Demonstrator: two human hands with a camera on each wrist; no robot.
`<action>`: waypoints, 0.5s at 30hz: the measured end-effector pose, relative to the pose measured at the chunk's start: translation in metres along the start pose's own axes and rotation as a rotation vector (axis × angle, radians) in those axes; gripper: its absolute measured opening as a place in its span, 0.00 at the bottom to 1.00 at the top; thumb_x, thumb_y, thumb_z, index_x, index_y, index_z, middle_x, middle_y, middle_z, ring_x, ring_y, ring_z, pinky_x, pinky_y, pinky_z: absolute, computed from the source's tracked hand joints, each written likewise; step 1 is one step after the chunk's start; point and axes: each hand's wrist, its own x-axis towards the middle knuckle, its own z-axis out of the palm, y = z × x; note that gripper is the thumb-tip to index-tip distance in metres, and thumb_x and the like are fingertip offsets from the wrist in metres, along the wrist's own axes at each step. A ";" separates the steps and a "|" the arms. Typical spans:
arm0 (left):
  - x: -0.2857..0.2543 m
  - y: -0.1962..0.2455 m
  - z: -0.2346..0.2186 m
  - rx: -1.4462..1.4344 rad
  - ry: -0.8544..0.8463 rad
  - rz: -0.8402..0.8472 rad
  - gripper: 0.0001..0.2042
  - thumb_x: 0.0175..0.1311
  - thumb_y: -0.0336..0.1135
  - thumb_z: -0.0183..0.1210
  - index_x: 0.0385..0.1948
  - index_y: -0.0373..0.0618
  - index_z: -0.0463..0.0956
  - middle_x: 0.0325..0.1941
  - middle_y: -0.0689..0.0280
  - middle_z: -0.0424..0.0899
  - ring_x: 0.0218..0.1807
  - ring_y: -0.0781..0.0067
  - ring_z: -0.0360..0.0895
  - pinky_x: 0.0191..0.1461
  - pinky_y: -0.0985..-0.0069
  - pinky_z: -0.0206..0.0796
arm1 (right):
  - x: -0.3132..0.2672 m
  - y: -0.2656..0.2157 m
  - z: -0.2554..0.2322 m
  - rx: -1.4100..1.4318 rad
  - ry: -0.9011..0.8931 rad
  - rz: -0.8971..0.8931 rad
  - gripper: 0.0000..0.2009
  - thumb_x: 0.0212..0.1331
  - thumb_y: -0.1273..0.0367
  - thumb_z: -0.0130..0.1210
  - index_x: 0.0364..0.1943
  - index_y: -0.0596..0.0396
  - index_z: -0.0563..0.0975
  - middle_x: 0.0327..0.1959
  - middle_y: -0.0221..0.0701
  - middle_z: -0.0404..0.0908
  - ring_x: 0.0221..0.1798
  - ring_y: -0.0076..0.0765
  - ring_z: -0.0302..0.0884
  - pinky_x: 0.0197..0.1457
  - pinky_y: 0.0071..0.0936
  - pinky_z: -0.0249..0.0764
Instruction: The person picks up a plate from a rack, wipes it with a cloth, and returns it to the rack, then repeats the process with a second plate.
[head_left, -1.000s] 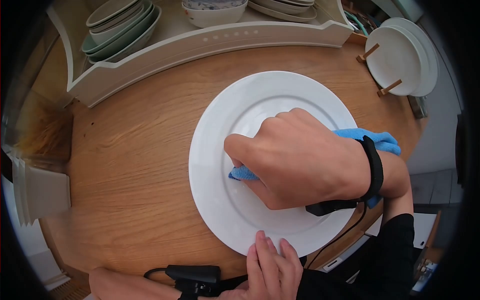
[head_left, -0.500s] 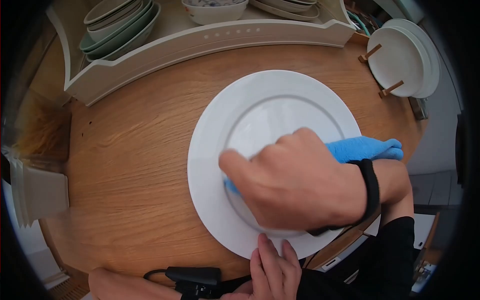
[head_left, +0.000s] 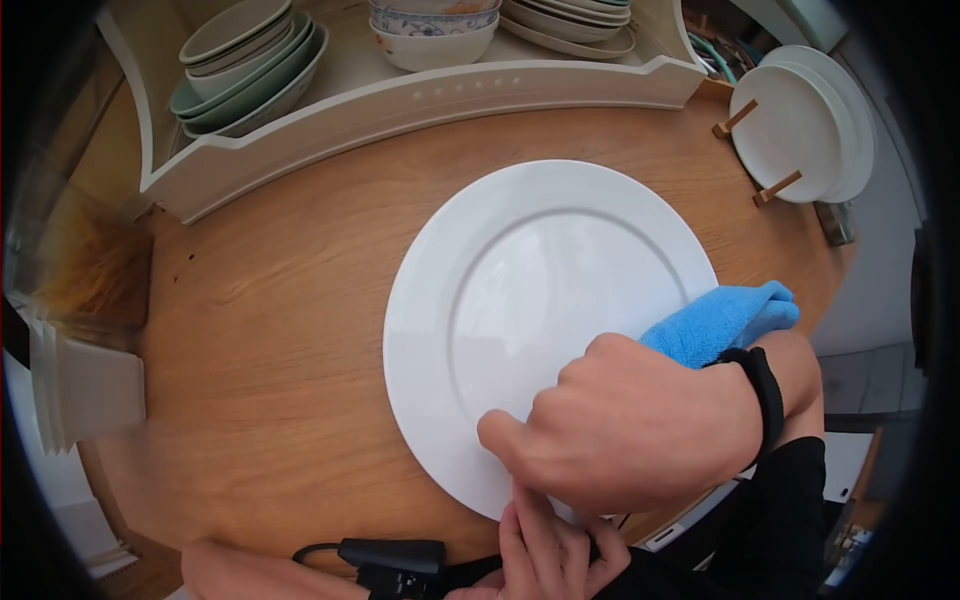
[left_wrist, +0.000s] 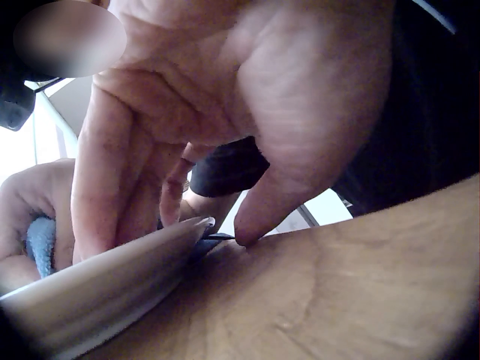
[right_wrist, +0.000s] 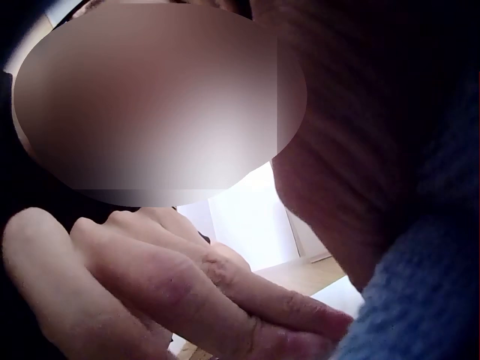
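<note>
A large white plate (head_left: 540, 290) lies on the wooden table. My right hand (head_left: 625, 425) grips a blue cloth (head_left: 715, 320) over the plate's near right part; the cloth's loose end sticks out beyond the rim on the right. In the left wrist view a bit of that cloth (left_wrist: 42, 244) shows inside the curled right fingers. At the near rim, fingers of my left hand (head_left: 545, 550) rest on the plate, partly covered by the right hand. The left thumb (left_wrist: 259, 214) touches the tabletop beside the rim in the left wrist view.
A cream shelf (head_left: 430, 105) at the back holds stacked bowls (head_left: 250, 80) and dishes (head_left: 570, 35). White plates (head_left: 795, 125) stand in a wooden rack at the back right. On the left are a container of dry brown strands (head_left: 95, 260) and pale plastic containers (head_left: 95, 385).
My right hand has slid toward me with the cloth, from the plate's middle to its near right rim, uncovering the plate's centre. The left hand has stayed at the near rim.
</note>
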 end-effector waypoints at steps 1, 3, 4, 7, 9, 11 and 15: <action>-0.001 -0.001 -0.002 -0.001 0.003 -0.002 0.07 0.72 0.30 0.48 0.38 0.36 0.72 0.30 0.44 0.87 0.40 0.46 0.90 0.40 0.64 0.85 | 0.001 0.000 0.000 -0.016 0.026 0.039 0.11 0.56 0.68 0.61 0.32 0.60 0.72 0.12 0.42 0.76 0.16 0.52 0.80 0.18 0.42 0.72; 0.003 -0.016 -0.011 -0.130 -0.099 0.090 0.07 0.73 0.30 0.48 0.34 0.38 0.69 0.30 0.43 0.87 0.40 0.45 0.90 0.40 0.64 0.85 | 0.007 0.003 0.003 -0.028 0.051 0.077 0.11 0.55 0.67 0.61 0.33 0.59 0.72 0.13 0.42 0.76 0.16 0.51 0.79 0.17 0.42 0.71; 0.003 -0.015 -0.011 -0.134 -0.099 0.090 0.07 0.73 0.30 0.48 0.34 0.38 0.69 0.30 0.43 0.87 0.40 0.45 0.90 0.40 0.64 0.85 | 0.012 0.009 0.008 -0.107 0.212 0.143 0.10 0.56 0.67 0.61 0.34 0.57 0.73 0.13 0.42 0.77 0.16 0.52 0.79 0.18 0.44 0.70; 0.002 -0.011 -0.010 -0.136 -0.088 0.051 0.08 0.74 0.30 0.47 0.33 0.38 0.68 0.31 0.42 0.87 0.41 0.44 0.90 0.40 0.64 0.85 | 0.024 0.042 0.010 -0.331 0.572 0.328 0.07 0.56 0.69 0.60 0.36 0.54 0.75 0.18 0.42 0.80 0.22 0.55 0.80 0.26 0.48 0.72; 0.000 -0.010 -0.010 -0.083 -0.115 0.089 0.09 0.74 0.29 0.46 0.32 0.37 0.68 0.32 0.41 0.87 0.41 0.43 0.89 0.40 0.63 0.86 | 0.025 0.066 -0.003 -0.364 0.634 0.400 0.07 0.54 0.70 0.63 0.35 0.54 0.78 0.21 0.42 0.81 0.27 0.56 0.81 0.30 0.46 0.75; 0.000 -0.011 -0.011 -0.089 -0.119 0.080 0.09 0.74 0.29 0.46 0.31 0.36 0.68 0.33 0.41 0.87 0.41 0.43 0.89 0.41 0.63 0.86 | 0.025 0.066 -0.010 -0.342 0.574 0.447 0.07 0.53 0.71 0.64 0.35 0.55 0.79 0.23 0.43 0.82 0.28 0.56 0.81 0.32 0.45 0.75; 0.001 -0.012 -0.010 -0.068 -0.124 0.093 0.09 0.73 0.28 0.47 0.29 0.36 0.69 0.33 0.41 0.87 0.41 0.43 0.89 0.40 0.63 0.86 | 0.027 0.052 -0.011 -0.357 0.475 0.512 0.06 0.53 0.72 0.64 0.34 0.56 0.79 0.24 0.43 0.82 0.30 0.56 0.82 0.34 0.45 0.76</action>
